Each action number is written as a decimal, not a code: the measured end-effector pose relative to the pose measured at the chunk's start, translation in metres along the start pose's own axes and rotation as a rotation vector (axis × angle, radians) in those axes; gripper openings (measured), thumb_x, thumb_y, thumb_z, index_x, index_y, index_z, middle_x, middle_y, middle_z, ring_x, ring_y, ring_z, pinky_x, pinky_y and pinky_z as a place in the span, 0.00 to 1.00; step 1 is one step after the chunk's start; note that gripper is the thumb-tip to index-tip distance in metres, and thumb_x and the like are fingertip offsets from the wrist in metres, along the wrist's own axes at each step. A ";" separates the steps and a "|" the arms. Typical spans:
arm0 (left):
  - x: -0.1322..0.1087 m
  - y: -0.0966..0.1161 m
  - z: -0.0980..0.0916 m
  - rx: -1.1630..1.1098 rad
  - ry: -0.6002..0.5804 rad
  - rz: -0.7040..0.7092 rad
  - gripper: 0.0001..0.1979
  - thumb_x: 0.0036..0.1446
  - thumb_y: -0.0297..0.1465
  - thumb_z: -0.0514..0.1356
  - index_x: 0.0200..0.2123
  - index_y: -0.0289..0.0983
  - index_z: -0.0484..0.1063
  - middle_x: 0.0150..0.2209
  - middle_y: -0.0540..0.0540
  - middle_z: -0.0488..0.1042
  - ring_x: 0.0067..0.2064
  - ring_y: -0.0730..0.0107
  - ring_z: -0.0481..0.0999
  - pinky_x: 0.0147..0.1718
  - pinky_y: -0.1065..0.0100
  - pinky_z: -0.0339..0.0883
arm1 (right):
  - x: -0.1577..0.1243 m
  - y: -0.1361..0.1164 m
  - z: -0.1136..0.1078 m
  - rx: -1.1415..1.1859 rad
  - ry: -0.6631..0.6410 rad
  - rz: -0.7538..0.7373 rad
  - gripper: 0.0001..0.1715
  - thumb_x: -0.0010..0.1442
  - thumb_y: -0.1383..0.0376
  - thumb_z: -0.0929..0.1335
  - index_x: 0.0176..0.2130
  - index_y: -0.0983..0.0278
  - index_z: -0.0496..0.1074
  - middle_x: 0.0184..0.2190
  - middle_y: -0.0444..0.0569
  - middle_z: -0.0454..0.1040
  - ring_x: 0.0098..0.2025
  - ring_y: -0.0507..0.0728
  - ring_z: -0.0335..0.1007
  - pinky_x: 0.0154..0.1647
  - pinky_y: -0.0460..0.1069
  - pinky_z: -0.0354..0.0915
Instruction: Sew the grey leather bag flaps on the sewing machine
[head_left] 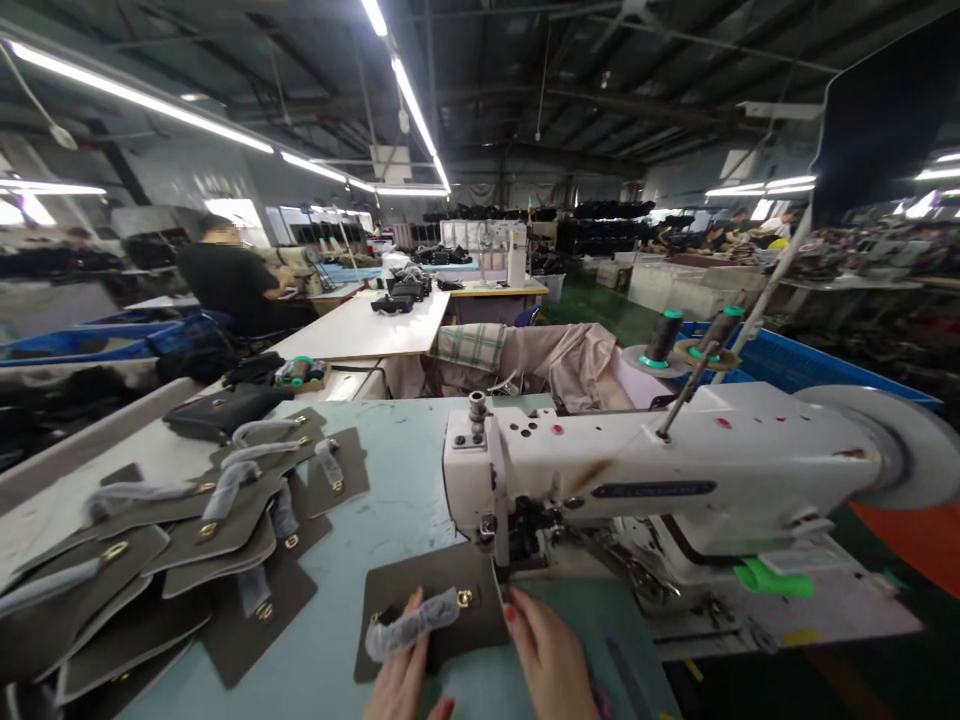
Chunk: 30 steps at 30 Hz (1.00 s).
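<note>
You are pressing the olive panel (420,580) flat, grasping nothing: left hand (405,680) by its handle (412,625), right hand (551,660) nearing the presser foot (499,560); feeding it is probably calling for straight edge alignment.

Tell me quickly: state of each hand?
Left hand: open, resting on the olive panel.
Right hand: open, fingertips on the panel's edge by the sewing machine.

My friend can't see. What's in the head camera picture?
The left hand and right hand press a dark panel with a wrapped handle flat on a table at a white sewing machine. Similar panels lie piled at left.
</note>
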<state>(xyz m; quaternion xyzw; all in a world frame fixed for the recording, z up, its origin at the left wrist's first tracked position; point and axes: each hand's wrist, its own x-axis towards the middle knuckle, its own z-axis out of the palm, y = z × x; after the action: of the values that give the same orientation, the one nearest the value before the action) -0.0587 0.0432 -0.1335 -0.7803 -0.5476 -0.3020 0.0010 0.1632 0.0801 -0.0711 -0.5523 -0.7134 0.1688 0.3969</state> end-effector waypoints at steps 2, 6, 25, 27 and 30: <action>0.028 -0.003 0.002 0.105 0.019 0.024 0.38 0.59 0.34 0.55 0.67 0.39 0.37 0.67 0.34 0.47 0.65 0.42 0.50 0.56 0.41 0.57 | 0.007 -0.017 0.006 0.054 -0.009 0.050 0.25 0.67 0.52 0.57 0.42 0.64 0.76 0.35 0.55 0.79 0.36 0.58 0.77 0.36 0.46 0.69; 0.096 -0.007 -0.029 0.153 -0.081 0.283 0.32 0.60 0.37 0.55 0.65 0.40 0.48 0.65 0.40 0.55 0.66 0.47 0.50 0.59 0.42 0.50 | 0.010 -0.037 0.020 0.198 0.012 0.177 0.28 0.67 0.51 0.56 0.31 0.65 0.74 0.25 0.52 0.76 0.27 0.56 0.71 0.26 0.44 0.61; 0.141 0.001 -0.085 0.150 -0.321 0.367 0.22 0.60 0.43 0.54 0.56 0.46 0.66 0.55 0.46 0.69 0.54 0.56 0.64 0.54 0.54 0.56 | 0.013 -0.045 0.025 0.444 -0.008 0.395 0.29 0.64 0.49 0.59 0.23 0.66 0.67 0.20 0.45 0.64 0.24 0.52 0.58 0.24 0.45 0.52; 0.144 0.000 -0.083 0.129 -0.320 0.337 0.21 0.60 0.43 0.54 0.55 0.45 0.66 0.54 0.45 0.70 0.54 0.56 0.65 0.54 0.53 0.57 | 0.017 -0.043 0.025 0.450 -0.018 0.411 0.29 0.64 0.49 0.59 0.24 0.66 0.68 0.20 0.45 0.65 0.25 0.52 0.59 0.24 0.44 0.54; 0.147 -0.001 -0.080 0.116 -0.326 0.298 0.20 0.60 0.43 0.53 0.54 0.44 0.67 0.53 0.45 0.70 0.54 0.55 0.64 0.53 0.53 0.59 | 0.022 -0.041 0.025 0.474 -0.040 0.448 0.29 0.63 0.48 0.59 0.27 0.67 0.71 0.22 0.47 0.68 0.26 0.54 0.62 0.24 0.44 0.56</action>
<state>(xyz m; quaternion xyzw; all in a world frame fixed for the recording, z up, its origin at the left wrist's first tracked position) -0.0650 0.1425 0.0013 -0.8896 -0.4358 -0.1365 0.0019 0.1160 0.0920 -0.0504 -0.5841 -0.5227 0.4241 0.4536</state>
